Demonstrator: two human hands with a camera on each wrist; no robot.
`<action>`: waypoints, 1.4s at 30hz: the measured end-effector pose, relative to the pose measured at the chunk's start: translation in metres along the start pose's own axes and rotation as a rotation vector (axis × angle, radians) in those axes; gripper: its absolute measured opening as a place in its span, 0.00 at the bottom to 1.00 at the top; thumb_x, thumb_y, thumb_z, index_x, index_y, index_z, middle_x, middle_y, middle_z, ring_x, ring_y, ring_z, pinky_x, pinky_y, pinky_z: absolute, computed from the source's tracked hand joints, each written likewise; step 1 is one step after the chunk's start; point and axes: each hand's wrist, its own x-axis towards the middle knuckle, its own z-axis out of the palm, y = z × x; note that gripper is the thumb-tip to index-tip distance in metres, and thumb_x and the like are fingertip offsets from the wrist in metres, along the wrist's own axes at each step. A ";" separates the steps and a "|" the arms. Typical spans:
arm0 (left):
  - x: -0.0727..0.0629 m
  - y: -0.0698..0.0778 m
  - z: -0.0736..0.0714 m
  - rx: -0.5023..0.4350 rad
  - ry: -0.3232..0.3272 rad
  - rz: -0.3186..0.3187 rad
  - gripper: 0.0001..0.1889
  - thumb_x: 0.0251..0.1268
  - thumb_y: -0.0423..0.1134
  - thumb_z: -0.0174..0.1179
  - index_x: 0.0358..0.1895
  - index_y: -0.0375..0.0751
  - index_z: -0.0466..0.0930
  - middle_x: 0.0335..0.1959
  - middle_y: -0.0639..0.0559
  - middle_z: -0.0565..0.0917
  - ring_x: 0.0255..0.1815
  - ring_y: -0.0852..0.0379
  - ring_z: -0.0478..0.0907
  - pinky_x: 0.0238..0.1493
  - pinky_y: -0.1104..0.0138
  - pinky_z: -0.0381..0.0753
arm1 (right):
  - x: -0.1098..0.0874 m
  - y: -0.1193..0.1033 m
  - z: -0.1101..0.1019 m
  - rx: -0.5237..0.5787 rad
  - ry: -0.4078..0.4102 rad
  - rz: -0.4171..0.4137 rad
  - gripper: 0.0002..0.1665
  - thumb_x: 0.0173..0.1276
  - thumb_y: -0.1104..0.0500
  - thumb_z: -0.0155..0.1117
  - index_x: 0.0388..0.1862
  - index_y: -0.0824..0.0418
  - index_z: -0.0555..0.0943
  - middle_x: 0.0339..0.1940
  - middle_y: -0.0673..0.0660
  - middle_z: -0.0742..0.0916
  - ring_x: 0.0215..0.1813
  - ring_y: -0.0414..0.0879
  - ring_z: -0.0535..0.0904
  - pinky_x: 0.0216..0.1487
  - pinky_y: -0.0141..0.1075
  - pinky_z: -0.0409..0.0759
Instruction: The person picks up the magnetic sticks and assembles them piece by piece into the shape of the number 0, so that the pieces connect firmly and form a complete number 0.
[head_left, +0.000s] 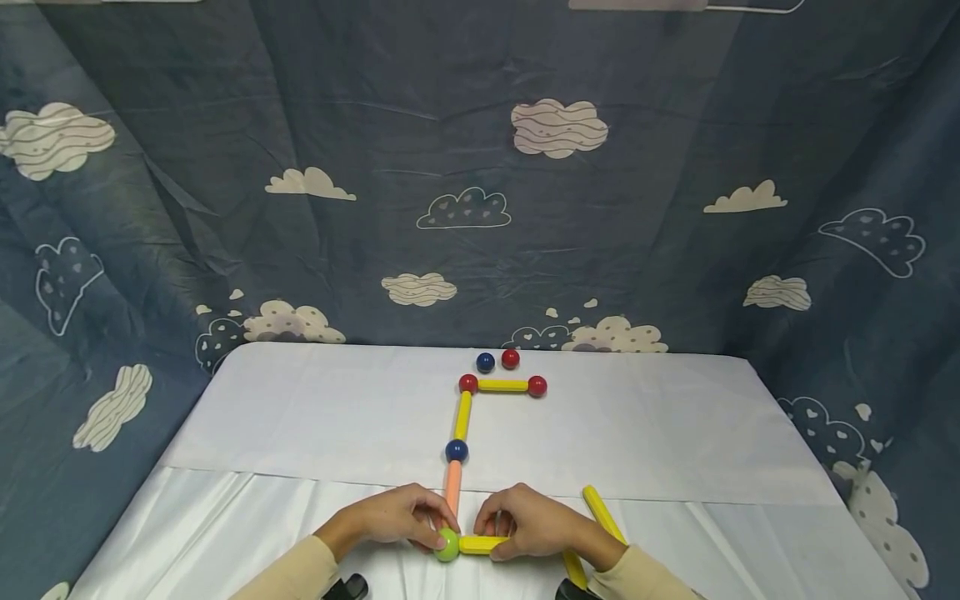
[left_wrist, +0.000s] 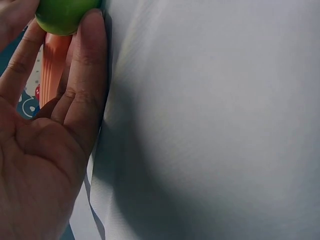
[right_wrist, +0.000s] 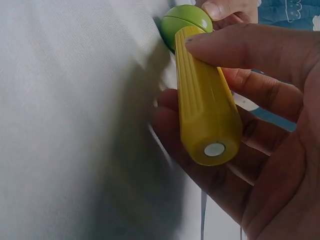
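Observation:
My left hand (head_left: 405, 517) pinches a green ball (head_left: 447, 545) at the near end of a chain of magnetic rods and balls. In my right hand (head_left: 528, 521) is a yellow magnetic rod (head_left: 480, 544), its far tip against the green ball; the right wrist view shows the silver magnet in its free end. An orange rod (head_left: 453, 486) runs from the green ball's side to a blue ball (head_left: 456, 450). Beyond that, a yellow rod (head_left: 462, 417) leads to a red ball (head_left: 468, 383), and another yellow rod (head_left: 503, 386) ends at a second red ball (head_left: 537, 386).
A loose blue ball (head_left: 485, 362) and a loose red ball (head_left: 510, 359) lie near the table's back edge. Loose yellow rods (head_left: 603, 512) lie beside and under my right forearm. White cloth (head_left: 300, 417) covers the table; a dark cloud-print curtain (head_left: 465, 92) hangs behind it.

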 end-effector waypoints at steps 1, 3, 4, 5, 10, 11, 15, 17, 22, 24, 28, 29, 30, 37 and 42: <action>0.000 0.000 0.000 -0.004 0.001 -0.003 0.09 0.57 0.27 0.65 0.42 0.35 0.84 0.28 0.53 0.80 0.25 0.62 0.74 0.28 0.75 0.75 | 0.000 0.000 0.000 -0.003 0.000 -0.009 0.13 0.54 0.64 0.75 0.38 0.53 0.84 0.28 0.40 0.80 0.30 0.34 0.74 0.33 0.26 0.75; 0.000 0.000 0.001 -0.013 0.000 -0.006 0.09 0.58 0.27 0.65 0.42 0.35 0.84 0.28 0.53 0.80 0.25 0.63 0.74 0.28 0.75 0.75 | 0.000 0.002 -0.001 0.002 -0.004 -0.018 0.13 0.55 0.64 0.74 0.38 0.53 0.83 0.28 0.40 0.80 0.30 0.33 0.74 0.33 0.26 0.75; 0.000 0.000 0.001 -0.016 0.000 -0.006 0.09 0.58 0.27 0.65 0.42 0.35 0.84 0.28 0.53 0.80 0.25 0.63 0.74 0.28 0.75 0.75 | -0.001 0.002 -0.001 0.007 -0.007 -0.025 0.13 0.55 0.64 0.74 0.38 0.54 0.83 0.28 0.41 0.80 0.30 0.33 0.74 0.33 0.26 0.75; 0.000 0.000 0.001 -0.020 -0.001 -0.007 0.09 0.58 0.27 0.65 0.42 0.35 0.84 0.28 0.53 0.80 0.25 0.63 0.75 0.28 0.75 0.76 | -0.001 0.003 -0.002 0.016 -0.008 -0.030 0.13 0.55 0.63 0.75 0.38 0.54 0.83 0.28 0.41 0.81 0.30 0.33 0.74 0.33 0.26 0.75; 0.000 -0.001 0.001 -0.024 -0.001 -0.007 0.09 0.57 0.26 0.65 0.42 0.35 0.84 0.27 0.53 0.80 0.25 0.63 0.75 0.28 0.74 0.76 | -0.002 0.005 -0.012 0.066 -0.003 -0.036 0.14 0.55 0.61 0.75 0.40 0.58 0.83 0.29 0.47 0.83 0.30 0.35 0.75 0.32 0.26 0.75; 0.000 -0.001 0.001 -0.022 0.001 -0.010 0.09 0.57 0.26 0.65 0.42 0.35 0.84 0.27 0.53 0.80 0.25 0.63 0.75 0.28 0.74 0.76 | -0.002 0.005 -0.015 0.068 0.007 -0.033 0.14 0.55 0.61 0.75 0.41 0.58 0.83 0.30 0.48 0.83 0.30 0.36 0.75 0.33 0.27 0.75; 0.000 0.000 0.001 -0.011 0.011 -0.028 0.09 0.57 0.27 0.66 0.41 0.37 0.85 0.27 0.53 0.80 0.25 0.63 0.75 0.28 0.74 0.76 | 0.001 0.006 -0.033 0.055 0.058 0.006 0.15 0.57 0.60 0.74 0.43 0.59 0.83 0.32 0.51 0.83 0.33 0.40 0.76 0.37 0.29 0.77; 0.000 0.001 0.001 -0.009 0.013 -0.039 0.08 0.57 0.27 0.66 0.41 0.38 0.85 0.27 0.53 0.81 0.25 0.63 0.75 0.28 0.75 0.75 | 0.004 0.008 -0.044 0.041 0.106 0.017 0.15 0.58 0.60 0.73 0.44 0.60 0.83 0.33 0.52 0.83 0.34 0.42 0.77 0.39 0.30 0.77; -0.001 0.001 0.000 -0.011 0.008 -0.038 0.08 0.57 0.27 0.66 0.41 0.38 0.85 0.28 0.53 0.81 0.25 0.63 0.74 0.28 0.75 0.74 | 0.013 0.017 -0.075 0.000 0.239 0.020 0.17 0.58 0.61 0.73 0.45 0.65 0.82 0.35 0.54 0.83 0.35 0.46 0.77 0.39 0.32 0.78; 0.000 0.000 0.000 -0.010 0.003 -0.031 0.08 0.57 0.27 0.66 0.41 0.38 0.85 0.28 0.53 0.80 0.25 0.63 0.73 0.28 0.75 0.73 | 0.018 0.021 -0.088 0.002 0.291 0.041 0.17 0.58 0.61 0.73 0.45 0.66 0.82 0.35 0.54 0.83 0.36 0.47 0.77 0.39 0.32 0.78; 0.001 0.000 -0.003 -0.008 -0.007 -0.019 0.08 0.58 0.29 0.66 0.41 0.39 0.85 0.28 0.54 0.81 0.25 0.63 0.75 0.29 0.75 0.75 | 0.034 0.028 -0.114 0.041 0.396 0.094 0.17 0.57 0.63 0.74 0.44 0.67 0.82 0.34 0.55 0.83 0.36 0.47 0.75 0.40 0.33 0.77; 0.001 0.000 -0.004 -0.008 -0.010 -0.013 0.08 0.58 0.29 0.66 0.41 0.39 0.85 0.28 0.54 0.81 0.25 0.64 0.75 0.29 0.75 0.75 | 0.038 0.030 -0.120 0.053 0.425 0.103 0.17 0.57 0.63 0.74 0.44 0.67 0.82 0.34 0.55 0.83 0.35 0.47 0.75 0.40 0.33 0.77; 0.001 0.000 -0.005 -0.007 -0.014 -0.009 0.08 0.58 0.30 0.66 0.42 0.39 0.85 0.28 0.55 0.81 0.26 0.64 0.75 0.29 0.75 0.75 | 0.043 0.032 -0.126 0.067 0.452 0.111 0.16 0.57 0.65 0.73 0.44 0.68 0.82 0.34 0.55 0.83 0.35 0.48 0.75 0.40 0.34 0.77; 0.001 -0.003 -0.005 -0.003 -0.035 0.019 0.09 0.58 0.30 0.66 0.42 0.39 0.85 0.29 0.57 0.81 0.26 0.65 0.75 0.30 0.76 0.76 | 0.073 0.051 -0.152 0.099 0.582 0.191 0.17 0.57 0.67 0.72 0.45 0.70 0.82 0.40 0.61 0.84 0.38 0.49 0.78 0.41 0.40 0.82; -0.001 -0.003 -0.003 0.000 -0.008 0.014 0.08 0.58 0.28 0.66 0.41 0.39 0.85 0.29 0.53 0.82 0.26 0.63 0.76 0.29 0.75 0.76 | 0.094 0.060 -0.165 0.108 0.652 0.255 0.16 0.57 0.67 0.72 0.45 0.67 0.83 0.49 0.64 0.84 0.46 0.53 0.78 0.46 0.40 0.78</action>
